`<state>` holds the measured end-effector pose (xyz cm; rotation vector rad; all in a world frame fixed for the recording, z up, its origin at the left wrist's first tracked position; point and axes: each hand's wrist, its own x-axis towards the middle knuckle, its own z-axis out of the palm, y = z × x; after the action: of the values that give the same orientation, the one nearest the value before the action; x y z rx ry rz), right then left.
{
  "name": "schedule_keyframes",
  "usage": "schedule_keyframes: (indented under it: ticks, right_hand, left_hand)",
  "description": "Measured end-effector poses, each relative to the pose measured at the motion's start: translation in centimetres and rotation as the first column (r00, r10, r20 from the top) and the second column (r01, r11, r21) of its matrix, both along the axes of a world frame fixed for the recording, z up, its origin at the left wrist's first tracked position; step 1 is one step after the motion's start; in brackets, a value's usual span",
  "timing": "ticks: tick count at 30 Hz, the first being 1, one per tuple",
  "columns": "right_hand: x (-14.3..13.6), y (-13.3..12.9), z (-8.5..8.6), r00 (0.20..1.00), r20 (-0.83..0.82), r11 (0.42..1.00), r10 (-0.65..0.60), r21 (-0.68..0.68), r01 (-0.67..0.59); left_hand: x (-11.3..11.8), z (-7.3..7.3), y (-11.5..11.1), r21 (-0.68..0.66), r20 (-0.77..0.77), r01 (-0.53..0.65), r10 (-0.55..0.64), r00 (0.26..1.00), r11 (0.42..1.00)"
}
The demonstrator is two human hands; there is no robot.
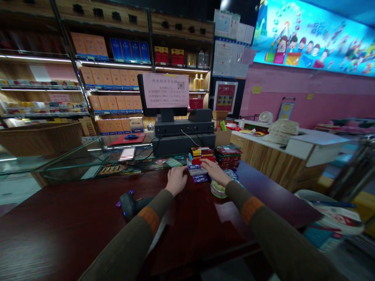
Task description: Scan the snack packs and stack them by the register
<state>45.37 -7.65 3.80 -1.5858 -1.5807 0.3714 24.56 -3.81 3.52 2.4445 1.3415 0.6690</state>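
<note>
Item: purple packets (200,178), on the surface (84,222) before the till's (184,145) right end, between my left hand (177,180), loosely curled, and right hand (216,172), half-spread, any grip untellable from here; best steadied, I judge, by light, even end pressure.

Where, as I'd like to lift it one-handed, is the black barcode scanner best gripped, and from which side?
Probably around the slim handle, from above: the barcode scanner lies on the counter with its bulky head leftward and handle pointing right, toward the left sleeve, which should move aside first.
</note>
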Motion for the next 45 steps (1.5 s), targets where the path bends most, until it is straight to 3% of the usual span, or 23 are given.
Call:
schedule_keyframes:
  ticks: [5,11,20,33,45]
  right_hand:
    - [1.6,0.2,-0.6,0.974,0.216,0.984,-0.062,-0.148,0.095]
    - [2.3,0.7,-0.8,0.932,0.353,0.946,-0.082,-0.266,0.184]
    - [1.8,1.1,-0.8,0.842,0.538,0.910,-0.036,-0.331,0.250]
    - [1.2,1.0,-0.3,0.766,0.642,0.901,0.018,-0.343,0.266]
    - [1.2,1.4,-0.9,0.745,0.666,0.894,0.032,-0.352,0.276]
  left_hand:
    - [2.1,-0.5,-0.3,-0.046,-0.078,-0.004,0.001,0.997,0.999]
    - [3.6,-1.2,-0.1,-0.083,-0.124,-0.029,0.019,0.992,0.996]
    - [4.5,-1.9,0.4,-0.141,-0.184,-0.066,0.039,0.982,0.988]
    - [5.2,-1.8,0.4,-0.191,-0.217,-0.085,0.042,0.975,0.978]
    - [5.3,-2.6,1.7,-0.285,-0.133,-0.092,0.056,0.990,0.954]
